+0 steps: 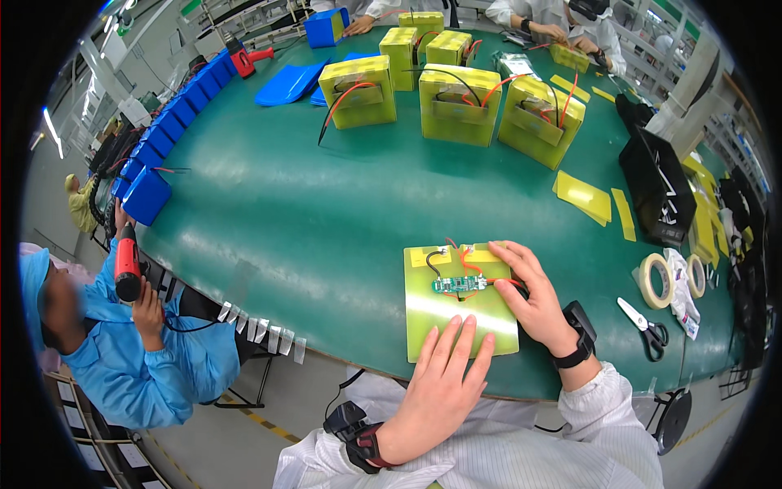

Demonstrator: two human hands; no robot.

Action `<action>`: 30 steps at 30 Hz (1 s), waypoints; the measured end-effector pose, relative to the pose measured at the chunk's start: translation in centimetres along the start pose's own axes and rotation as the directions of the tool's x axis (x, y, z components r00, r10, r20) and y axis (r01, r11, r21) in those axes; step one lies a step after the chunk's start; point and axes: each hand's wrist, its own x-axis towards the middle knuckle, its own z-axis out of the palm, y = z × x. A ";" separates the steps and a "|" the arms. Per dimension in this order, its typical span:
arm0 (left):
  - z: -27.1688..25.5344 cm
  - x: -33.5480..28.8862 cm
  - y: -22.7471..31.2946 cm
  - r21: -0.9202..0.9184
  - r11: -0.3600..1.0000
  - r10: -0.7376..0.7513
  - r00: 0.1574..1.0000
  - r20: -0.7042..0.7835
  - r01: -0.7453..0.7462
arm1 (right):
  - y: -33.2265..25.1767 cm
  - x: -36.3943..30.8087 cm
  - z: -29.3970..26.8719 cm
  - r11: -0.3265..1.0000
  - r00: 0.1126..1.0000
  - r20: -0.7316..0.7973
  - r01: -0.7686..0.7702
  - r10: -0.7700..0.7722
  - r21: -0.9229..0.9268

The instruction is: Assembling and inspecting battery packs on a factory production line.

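In front of me lies a flat yellow-green battery pack (420,326) near the table's front edge. A small green circuit board (458,284) sits across it, with black and red wires running to tabs at its far edge. My left hand (436,399) rests flat on the pack's near part, fingers stretched and holding nothing. My right hand (533,306) lies over the pack's right edge, its fingers extended and its thumb apart, close to the board. Red and black leads (509,283) run from the board under this hand, where their ends are hidden.
Wrapped battery packs (460,106) stand at the back of the green table (269,204). Blue packs (147,196) line the left edge, where a co-worker holds a red heat gun (128,265). Scissors (648,328), tape (656,281), yellow sheets (582,196) and a black bin (658,187) lie right.
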 end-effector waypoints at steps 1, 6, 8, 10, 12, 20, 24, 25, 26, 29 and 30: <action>0.0 0.3 -0.2 0.032 0.999 0.005 1.000 -0.014 -0.005 | 0.1 0.2 -0.1 1.000 1.000 -0.010 0.009 -0.009 -0.010; -0.1 0.6 0.6 0.096 0.995 -0.038 0.999 -0.030 0.040 | 0.3 -0.2 -0.2 0.999 1.000 0.000 0.030 -0.030 -0.016; -0.2 0.4 0.7 0.123 0.991 -0.056 0.998 -0.039 0.060 | 0.5 -0.4 -0.1 0.999 1.000 0.003 0.027 -0.027 -0.017; -0.4 0.4 1.0 0.122 0.991 -0.048 0.996 -0.074 0.057 | 0.3 -0.3 0.0 0.999 0.999 0.006 0.034 -0.033 -0.011; 0.2 0.2 1.0 0.037 0.996 -0.074 0.994 -0.079 0.077 | 0.4 -0.3 0.0 0.999 0.999 0.011 0.037 -0.037 -0.030; 1.2 0.4 -0.1 0.178 0.983 -0.025 0.996 -0.087 0.041 | 0.2 -0.4 -0.1 0.999 1.000 0.009 0.020 -0.019 -0.032; 1.4 0.0 -0.2 0.169 0.985 -0.022 0.995 -0.102 0.039 | 0.2 -0.4 0.1 1.000 1.000 0.016 -0.004 0.004 0.001; 1.5 0.0 -0.3 0.167 0.985 -0.015 0.994 -0.105 0.033 | 0.2 -0.4 0.1 1.000 1.000 0.011 -0.003 0.003 -0.004; 1.5 -0.1 -0.3 0.169 0.985 -0.019 0.994 -0.103 0.036 | 0.1 -0.4 0.1 1.000 1.000 0.016 -0.001 0.001 -0.001; 1.7 -0.2 -0.5 0.162 0.986 -0.019 0.995 -0.103 0.036 | -0.1 -0.4 0.3 0.999 0.999 0.019 -0.028 0.027 0.034; 1.8 -0.2 -0.5 0.153 0.988 -0.019 0.995 -0.102 0.035 | 0.0 -0.5 0.2 1.000 1.000 0.018 -0.017 0.017 0.013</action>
